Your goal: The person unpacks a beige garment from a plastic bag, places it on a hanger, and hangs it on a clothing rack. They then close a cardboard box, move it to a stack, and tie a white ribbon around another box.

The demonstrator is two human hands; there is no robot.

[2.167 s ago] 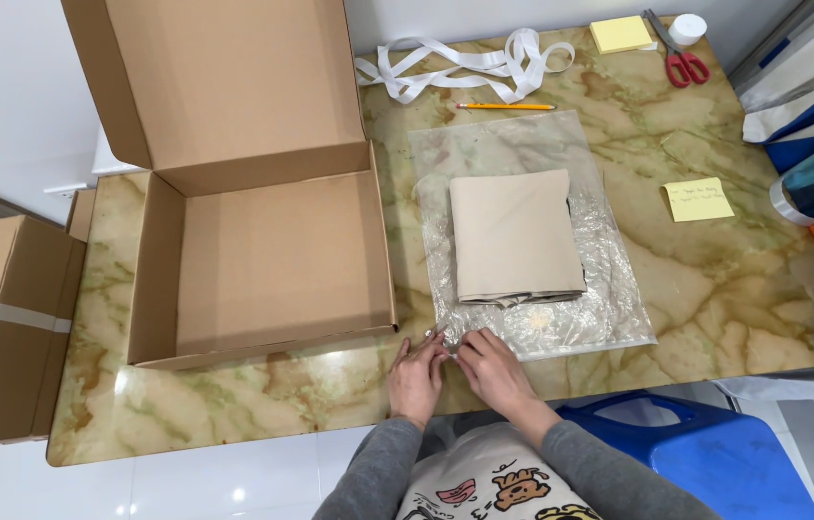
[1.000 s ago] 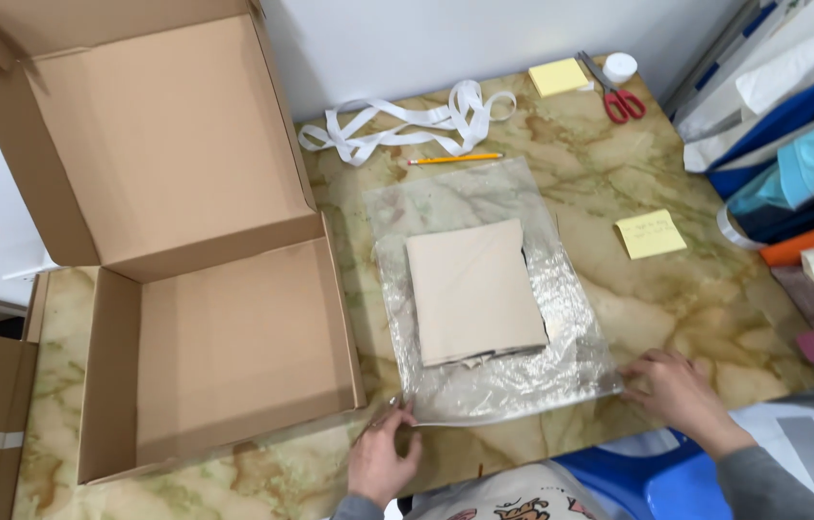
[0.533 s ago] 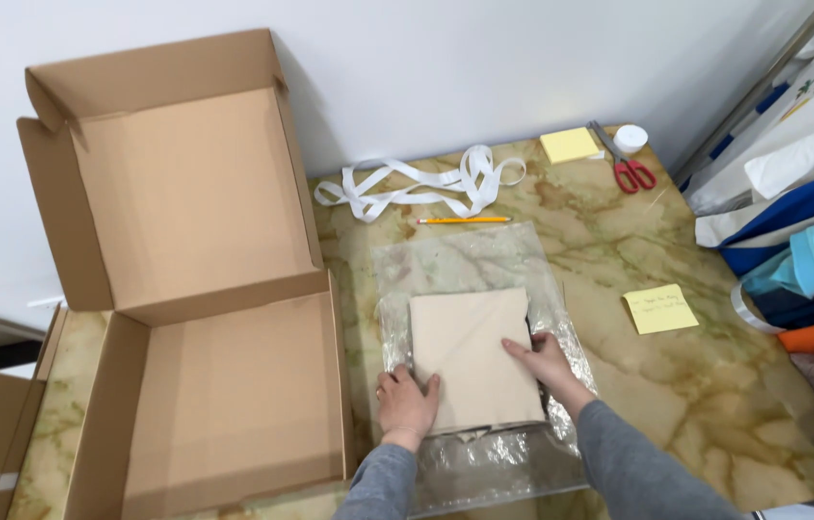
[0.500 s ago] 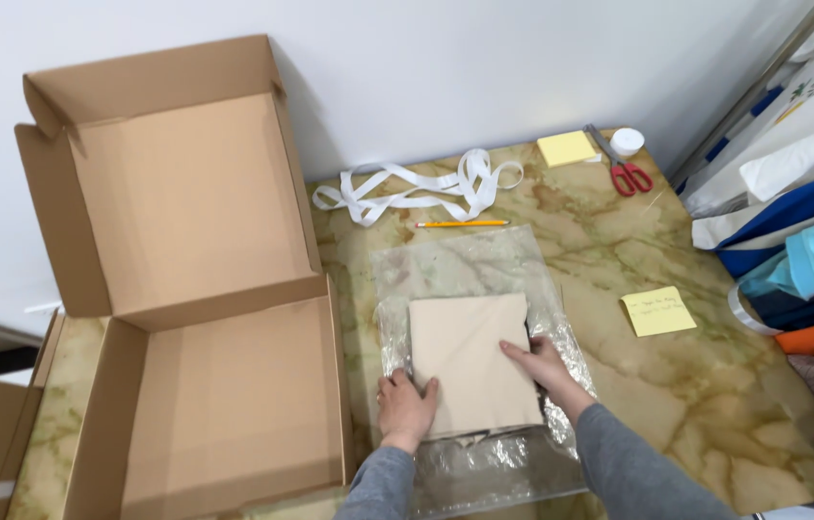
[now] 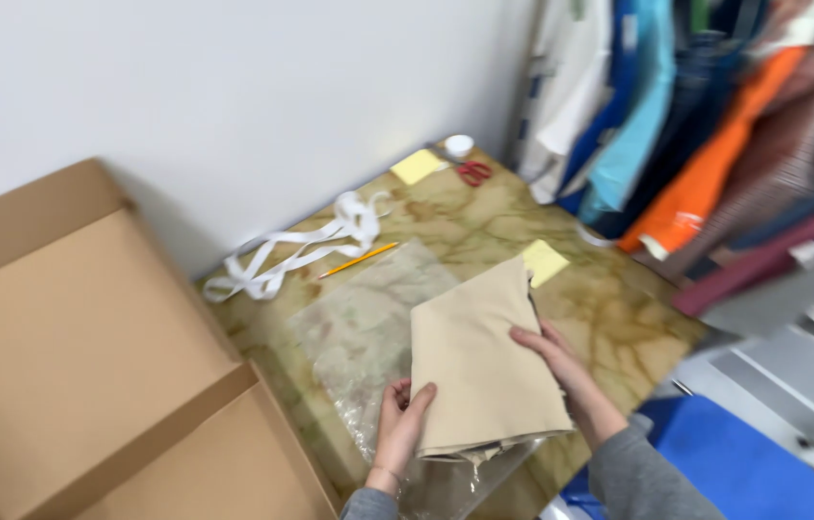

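Observation:
A folded beige cloth [image 5: 479,366] is lifted a little off the marbled table [image 5: 609,308], tilted up at its far end. My left hand [image 5: 402,429] grips its near left edge. My right hand [image 5: 556,361] lies on its right side with the fingers over the top. Under and to the left of the cloth lies a clear crinkled plastic bag [image 5: 359,332], flat on the table. The picture is blurred by head motion.
A large open cardboard box [image 5: 89,376] stands at the left with its lid up. Behind the bag lie a white ribbon [image 5: 301,250], a yellow pencil [image 5: 359,260], two yellow sticky pads [image 5: 544,262], red scissors [image 5: 472,172]. Hanging clothes [image 5: 696,125] fill the right.
Both hands have closed on the beige cloth and raised it off the plastic bag. The view has swung right, bringing the hanging clothes into sight.

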